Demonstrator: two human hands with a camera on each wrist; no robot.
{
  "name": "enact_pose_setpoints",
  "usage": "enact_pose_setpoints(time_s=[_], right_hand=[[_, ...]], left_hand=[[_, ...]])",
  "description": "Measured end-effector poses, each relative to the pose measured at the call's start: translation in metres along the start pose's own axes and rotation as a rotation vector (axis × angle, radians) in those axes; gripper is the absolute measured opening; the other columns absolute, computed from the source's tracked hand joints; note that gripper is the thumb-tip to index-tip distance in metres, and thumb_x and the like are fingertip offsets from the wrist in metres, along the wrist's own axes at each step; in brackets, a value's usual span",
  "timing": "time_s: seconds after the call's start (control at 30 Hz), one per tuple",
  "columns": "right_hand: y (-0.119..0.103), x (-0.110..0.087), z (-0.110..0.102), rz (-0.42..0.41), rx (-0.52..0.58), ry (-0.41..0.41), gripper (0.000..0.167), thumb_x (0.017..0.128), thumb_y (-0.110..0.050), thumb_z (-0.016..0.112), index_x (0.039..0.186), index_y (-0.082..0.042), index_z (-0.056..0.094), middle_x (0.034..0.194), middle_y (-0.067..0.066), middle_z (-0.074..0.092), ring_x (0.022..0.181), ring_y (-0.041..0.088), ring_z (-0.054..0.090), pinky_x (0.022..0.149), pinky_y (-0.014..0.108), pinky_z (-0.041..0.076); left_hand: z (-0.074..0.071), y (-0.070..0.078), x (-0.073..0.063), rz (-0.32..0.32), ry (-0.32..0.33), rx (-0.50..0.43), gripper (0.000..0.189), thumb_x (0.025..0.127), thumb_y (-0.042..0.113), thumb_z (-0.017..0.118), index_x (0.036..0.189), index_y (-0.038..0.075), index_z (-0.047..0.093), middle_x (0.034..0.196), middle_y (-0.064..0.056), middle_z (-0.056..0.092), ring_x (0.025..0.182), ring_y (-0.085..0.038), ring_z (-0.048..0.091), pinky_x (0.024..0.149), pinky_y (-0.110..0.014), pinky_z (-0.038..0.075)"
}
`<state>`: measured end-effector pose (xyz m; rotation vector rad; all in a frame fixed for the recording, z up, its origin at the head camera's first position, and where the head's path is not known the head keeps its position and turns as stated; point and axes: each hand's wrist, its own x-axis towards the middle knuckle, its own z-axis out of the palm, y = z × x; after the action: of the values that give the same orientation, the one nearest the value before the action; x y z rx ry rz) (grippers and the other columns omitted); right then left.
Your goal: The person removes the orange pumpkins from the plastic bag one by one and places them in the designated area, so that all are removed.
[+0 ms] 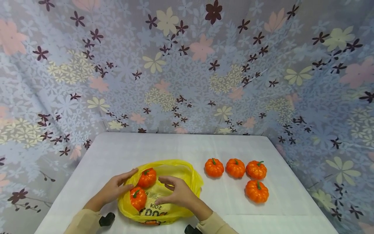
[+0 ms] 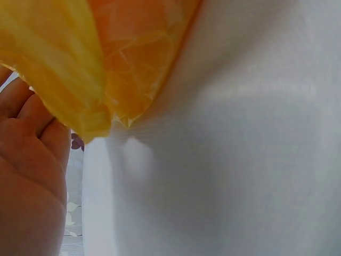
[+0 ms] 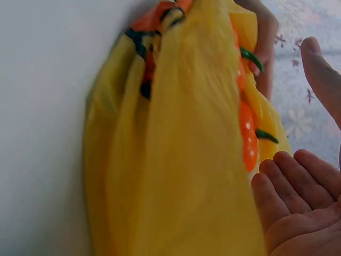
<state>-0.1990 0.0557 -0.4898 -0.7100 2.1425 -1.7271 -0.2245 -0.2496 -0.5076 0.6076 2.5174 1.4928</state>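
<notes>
A yellow plastic bag [image 1: 187, 172] lies spread open at the front of the table, printed letters showing inside. Two small orange pumpkins with green stems sit at its left: an upper pumpkin [image 1: 147, 177] and a lower pumpkin [image 1: 138, 199]. My left hand [image 1: 112, 190] holds the bag's left rim, its thumb and fingers beside these pumpkins; part of it is hidden behind the yellow plastic [image 2: 58, 69] in the left wrist view. Over the bag's opening hovers my right hand [image 1: 178, 195], thumb and fingers spread apart with nothing between them. Its palm [image 3: 309, 229] faces the bag.
Several more orange pumpkins stand right of the bag: three in a row, including a middle pumpkin [image 1: 235, 168], and a nearer pumpkin [image 1: 256, 191]. White cloth covers the table [image 1: 228, 224]. A flower-patterned curtain [image 1: 187, 81] hangs behind and at both sides.
</notes>
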Motion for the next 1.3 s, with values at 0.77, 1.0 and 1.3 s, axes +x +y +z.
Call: enact_pose_setpoints(time_s=[0.77, 1.0, 1.3], right_hand=[[-0.003, 0.016, 0.046, 0.017, -0.149, -0.052, 0.066, 0.077, -0.027, 0.09, 0.136, -0.012, 0.063, 0.133, -0.01, 0.061, 0.122, 0.01, 0.058, 0.096, 0.023, 0.051], [0.002, 0.025, 0.056, -0.06, -0.298, -0.038, 0.07, 0.074, -0.036, 0.09, 0.135, -0.014, 0.063, 0.132, -0.013, 0.06, 0.118, 0.002, 0.056, 0.096, 0.023, 0.051], [0.006, 0.03, 0.06, -0.015, -0.37, -0.018, 0.079, 0.072, -0.043, 0.09, 0.139, -0.014, 0.06, 0.136, -0.011, 0.056, 0.122, 0.006, 0.054, 0.099, 0.025, 0.05]], left_hand=[[0.003, -0.001, -0.001, 0.031, 0.009, 0.025, 0.056, 0.099, 0.025, 0.065, 0.15, 0.01, 0.049, 0.154, -0.012, 0.042, 0.142, -0.043, 0.034, 0.111, -0.066, 0.027], [0.001, -0.001, 0.001, 0.046, 0.005, 0.025, 0.056, 0.099, 0.024, 0.065, 0.15, 0.009, 0.049, 0.155, -0.011, 0.042, 0.143, -0.042, 0.034, 0.112, -0.064, 0.027], [-0.001, 0.0, -0.001, 0.03, 0.003, 0.016, 0.057, 0.099, 0.025, 0.065, 0.151, 0.008, 0.048, 0.155, -0.01, 0.042, 0.144, -0.04, 0.033, 0.112, -0.062, 0.026]])
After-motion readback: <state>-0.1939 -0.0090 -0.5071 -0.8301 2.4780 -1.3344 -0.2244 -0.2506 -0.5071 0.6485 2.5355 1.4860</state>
